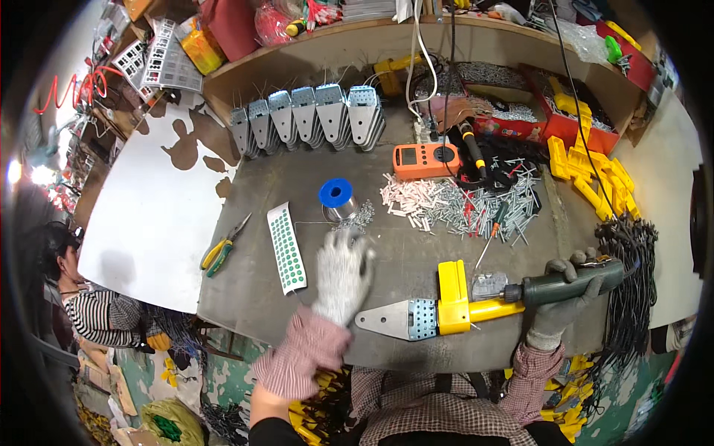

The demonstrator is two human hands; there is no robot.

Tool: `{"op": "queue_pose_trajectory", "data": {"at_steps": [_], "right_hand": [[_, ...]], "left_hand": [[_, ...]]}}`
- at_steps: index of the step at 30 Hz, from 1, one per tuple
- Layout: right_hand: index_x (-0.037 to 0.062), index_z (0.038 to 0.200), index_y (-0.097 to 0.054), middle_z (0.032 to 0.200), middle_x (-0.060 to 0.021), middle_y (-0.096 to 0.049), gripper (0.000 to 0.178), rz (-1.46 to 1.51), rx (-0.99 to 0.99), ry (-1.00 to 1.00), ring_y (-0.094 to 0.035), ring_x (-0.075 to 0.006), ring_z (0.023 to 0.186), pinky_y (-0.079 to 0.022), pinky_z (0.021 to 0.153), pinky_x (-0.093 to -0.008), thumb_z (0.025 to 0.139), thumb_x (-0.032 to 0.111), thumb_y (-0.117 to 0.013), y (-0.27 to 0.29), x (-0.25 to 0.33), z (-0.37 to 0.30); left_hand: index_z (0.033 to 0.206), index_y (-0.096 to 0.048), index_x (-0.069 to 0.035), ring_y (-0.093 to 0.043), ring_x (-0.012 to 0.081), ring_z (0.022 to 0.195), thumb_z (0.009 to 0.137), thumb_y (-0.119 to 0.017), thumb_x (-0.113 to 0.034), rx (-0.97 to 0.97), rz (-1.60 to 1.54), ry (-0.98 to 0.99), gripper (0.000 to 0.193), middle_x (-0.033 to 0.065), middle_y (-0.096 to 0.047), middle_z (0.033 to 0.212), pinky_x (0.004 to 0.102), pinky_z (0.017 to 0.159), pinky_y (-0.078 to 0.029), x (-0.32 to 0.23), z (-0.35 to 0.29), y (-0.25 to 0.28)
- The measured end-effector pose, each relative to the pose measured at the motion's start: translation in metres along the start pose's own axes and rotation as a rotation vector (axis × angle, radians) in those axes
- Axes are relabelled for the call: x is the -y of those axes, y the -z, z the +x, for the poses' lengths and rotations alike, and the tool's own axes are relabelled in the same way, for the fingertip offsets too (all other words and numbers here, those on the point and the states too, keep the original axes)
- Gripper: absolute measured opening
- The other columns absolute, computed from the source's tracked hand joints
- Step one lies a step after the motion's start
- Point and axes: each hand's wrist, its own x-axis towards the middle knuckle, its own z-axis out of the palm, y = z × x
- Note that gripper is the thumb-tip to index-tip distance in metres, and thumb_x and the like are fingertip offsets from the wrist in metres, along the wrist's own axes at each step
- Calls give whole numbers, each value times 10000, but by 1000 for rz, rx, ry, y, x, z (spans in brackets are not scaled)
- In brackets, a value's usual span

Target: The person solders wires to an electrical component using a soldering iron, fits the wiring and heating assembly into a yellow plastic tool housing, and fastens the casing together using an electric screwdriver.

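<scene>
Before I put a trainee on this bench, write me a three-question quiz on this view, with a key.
1. True or false: the pliers lie left of the green-dotted strip.
2. Which hand grips the dark cylindrical tool?
3. What lies just beyond the fingertips of the left hand? A) an orange meter; B) small silvery pieces; C) a bundle of black cables.

Key: 1. True. 2. The right hand. 3. B.

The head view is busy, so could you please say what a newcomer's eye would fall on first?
Probably the yellow handle at the front of the bench, left of the dark driver in the right hand. The blue spool beyond the left hand and the orange meter farther back stand out.
</scene>
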Motion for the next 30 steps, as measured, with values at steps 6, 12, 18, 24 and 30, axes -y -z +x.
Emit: {"op": "queue_pose_trajectory", "data": {"at_steps": [6, 12, 18, 24, 30], "right_hand": [[93, 1285, -480, 1052, -70, -585, 429, 1, 38, -5, -563, -138, 763, -473, 877, -372, 955, 318, -636, 18, 15, -20], [103, 1282, -485, 1063, -73, -593, 464, 98, 30, -70, -556, -145, 777, -452, 897, -379, 923, 328, -672, 14, 4, -25], [93, 1280, -468, 1059, -79, -604, 478, 63, 0, -40, -568, -134, 776, -453, 897, -372, 917, 327, -674, 16, 7, -27], [93, 1274, -479, 1059, -83, -607, 459, 84, 50, -98, -574, -144, 781, -449, 911, -383, 920, 314, -670, 14, 4, -29], [96, 1281, -477, 1061, -67, -594, 474, 87, 15, -131, -560, -138, 803, -457, 922, -381, 913, 302, -694, 12, 3, -29]], "left_hand": [[920, -704, -17, -611, 291, 986, 731, -611, -79, 386, 559, -313, 220, 146, -639, 1069, 421, 835, -517, 10, 34, -18], [784, -750, -11, -701, 304, 650, 732, -629, -48, 397, 533, -412, 137, 199, -700, 762, 415, 561, -559, 32, 62, -27], [966, -658, 59, -689, 378, 727, 739, -655, -42, 477, 284, -428, 248, 238, -666, 793, 451, 654, -580, 48, 58, -10], [1218, -545, 69, -685, 381, 720, 749, -654, -50, 459, 268, -337, 496, 249, -663, 831, 453, 632, -578, 38, 58, -11], [1360, -432, 26, -684, 351, 774, 765, -664, -84, 405, 377, -436, 648, 226, -651, 964, 441, 657, -574, 48, 52, -26]]}}
